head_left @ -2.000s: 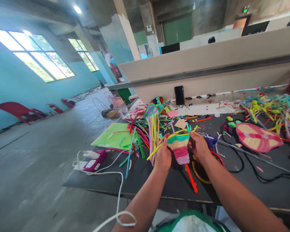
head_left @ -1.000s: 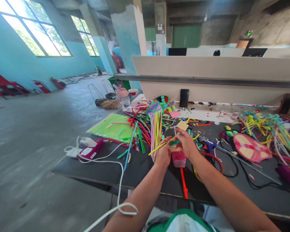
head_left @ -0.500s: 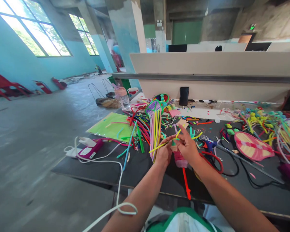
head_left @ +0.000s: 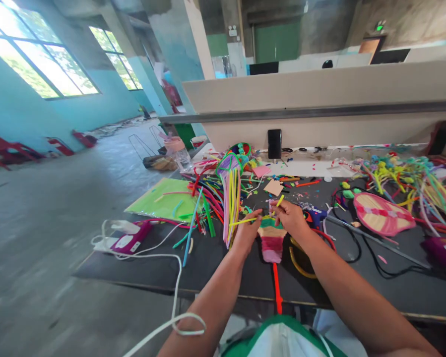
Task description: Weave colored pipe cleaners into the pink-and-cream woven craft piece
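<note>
A yellow pipe cleaner [head_left: 245,220] runs between my two hands, bent upward at its right end. My left hand [head_left: 247,229] has its fingers pressed round the left part. My right hand [head_left: 290,218] pinches the bent end. Just below and between the hands lies a fan-shaped piece [head_left: 273,243] in green, cream and pink bands, with a red stem [head_left: 277,287] reaching toward the table's front edge. To the left of my left hand is a purple-and-green piece [head_left: 229,164] with long pink and yellow strands.
Loose pipe cleaners [head_left: 208,198] and a green sheet [head_left: 163,198] lie left. A blue glue gun [head_left: 315,216], cables and a pink striped oval [head_left: 383,213] are right. A phone [head_left: 274,144] leans against the partition; a white cable [head_left: 178,282] crosses the front left.
The hands have moved slightly apart, uncovering more of the banded piece and a beige square behind them. The view has shifted a little.
</note>
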Action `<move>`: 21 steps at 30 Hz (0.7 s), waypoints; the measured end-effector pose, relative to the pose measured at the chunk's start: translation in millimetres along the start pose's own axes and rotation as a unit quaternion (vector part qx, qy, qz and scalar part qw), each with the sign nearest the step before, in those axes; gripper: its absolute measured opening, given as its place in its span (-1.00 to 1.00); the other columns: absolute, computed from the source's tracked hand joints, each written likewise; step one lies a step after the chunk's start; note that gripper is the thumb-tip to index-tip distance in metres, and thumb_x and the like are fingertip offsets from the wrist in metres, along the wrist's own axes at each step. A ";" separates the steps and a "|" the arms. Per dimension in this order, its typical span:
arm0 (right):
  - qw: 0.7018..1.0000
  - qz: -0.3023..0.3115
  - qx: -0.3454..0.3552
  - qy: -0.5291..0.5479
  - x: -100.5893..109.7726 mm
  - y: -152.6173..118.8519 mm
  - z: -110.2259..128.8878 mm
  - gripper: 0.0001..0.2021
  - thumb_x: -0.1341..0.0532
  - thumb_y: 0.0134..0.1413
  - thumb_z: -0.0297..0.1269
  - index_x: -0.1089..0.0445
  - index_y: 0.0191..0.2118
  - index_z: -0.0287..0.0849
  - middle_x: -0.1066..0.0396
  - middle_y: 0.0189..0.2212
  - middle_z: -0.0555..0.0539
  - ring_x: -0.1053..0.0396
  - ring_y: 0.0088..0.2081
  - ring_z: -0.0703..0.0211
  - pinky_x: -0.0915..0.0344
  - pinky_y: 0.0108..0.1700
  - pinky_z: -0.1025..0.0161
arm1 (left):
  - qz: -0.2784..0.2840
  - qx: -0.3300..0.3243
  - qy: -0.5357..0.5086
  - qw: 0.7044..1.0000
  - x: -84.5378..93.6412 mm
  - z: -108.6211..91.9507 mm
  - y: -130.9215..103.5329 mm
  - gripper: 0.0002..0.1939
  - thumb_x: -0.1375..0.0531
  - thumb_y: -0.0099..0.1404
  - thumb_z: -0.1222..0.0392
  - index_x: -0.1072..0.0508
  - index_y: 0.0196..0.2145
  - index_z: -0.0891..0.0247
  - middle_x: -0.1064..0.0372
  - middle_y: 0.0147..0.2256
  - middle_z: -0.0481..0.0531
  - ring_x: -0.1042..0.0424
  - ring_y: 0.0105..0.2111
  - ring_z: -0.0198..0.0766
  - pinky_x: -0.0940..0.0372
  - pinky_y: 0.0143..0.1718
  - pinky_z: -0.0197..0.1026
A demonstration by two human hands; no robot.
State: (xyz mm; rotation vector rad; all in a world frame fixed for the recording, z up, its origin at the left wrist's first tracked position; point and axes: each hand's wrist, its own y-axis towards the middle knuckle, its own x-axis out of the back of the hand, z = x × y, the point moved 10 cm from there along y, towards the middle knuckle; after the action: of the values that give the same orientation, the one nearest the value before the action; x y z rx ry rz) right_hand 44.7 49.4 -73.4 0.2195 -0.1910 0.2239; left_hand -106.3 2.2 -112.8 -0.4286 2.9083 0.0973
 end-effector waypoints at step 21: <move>0.996 -0.042 0.031 0.069 19.3 -3.2 -6.9 -0.71 -0.06 0.19 -0.18 -0.33 0.00 0.04 -0.34 -0.58 0.07 -0.20 -0.71 0.32 -0.21 -0.59 0.32 | 0.109 -0.170 0.252 0.946 -69.9 -66.0 26.2 -0.66 -0.23 0.16 0.18 -0.50 -0.08 0.20 -0.46 -0.40 0.05 -0.42 -0.45 -0.25 -0.31 -0.35 -0.27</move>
State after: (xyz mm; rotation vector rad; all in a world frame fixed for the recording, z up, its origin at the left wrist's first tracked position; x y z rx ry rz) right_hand 65.1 51.9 -76.5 0.2724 -0.0372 0.1602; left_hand -60.8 40.5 -32.9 -0.1977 3.4466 0.6164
